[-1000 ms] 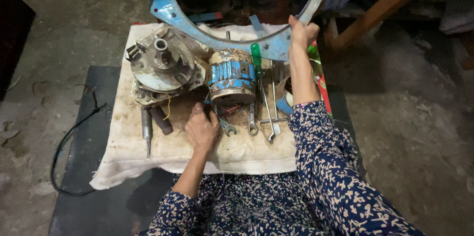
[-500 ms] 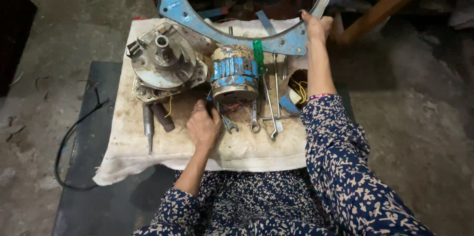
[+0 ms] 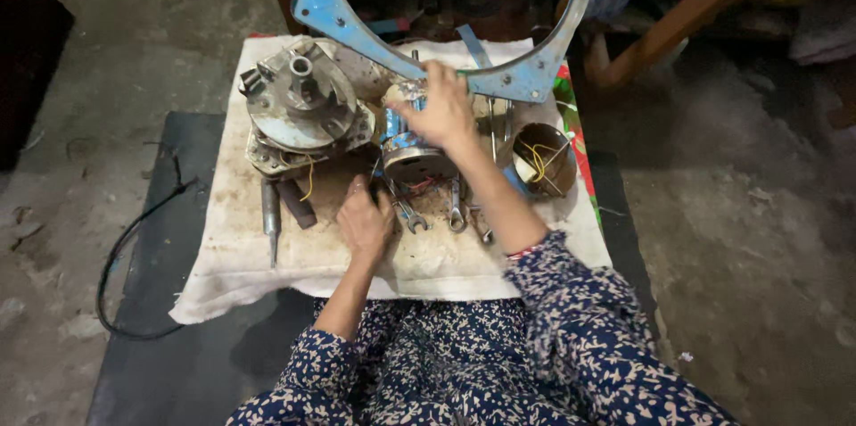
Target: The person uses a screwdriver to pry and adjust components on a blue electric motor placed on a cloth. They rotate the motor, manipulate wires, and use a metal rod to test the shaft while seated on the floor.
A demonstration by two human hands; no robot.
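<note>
A blue cylindrical motor (image 3: pixel 412 157) with a grey end cap lies on a stained white cloth (image 3: pixel 267 274). My right hand (image 3: pixel 439 109) is clamped over its far end, fingers curled around it. Just below the motor's near-left edge, my left hand (image 3: pixel 366 221) rests knuckles up on the cloth with its fingers curled. Anything under that palm is hidden. Two wrenches (image 3: pixel 455 212) lie right of the left hand. A large blue metal ring frame (image 3: pixel 526 82) stands behind the motor.
A grey round metal housing (image 3: pixel 299 100) sits at the cloth's far left, with a steel rod (image 3: pixel 270 221) below it. A brown cup-shaped part (image 3: pixel 539 158) with yellow wires lies at the right. The cloth lies on a black mat (image 3: pixel 160 256). A black cable (image 3: pixel 116 274) curls on the concrete floor.
My right hand has left the blue frame's right rim and come down left onto the motor. The left hand has stayed by the motor's near edge.
</note>
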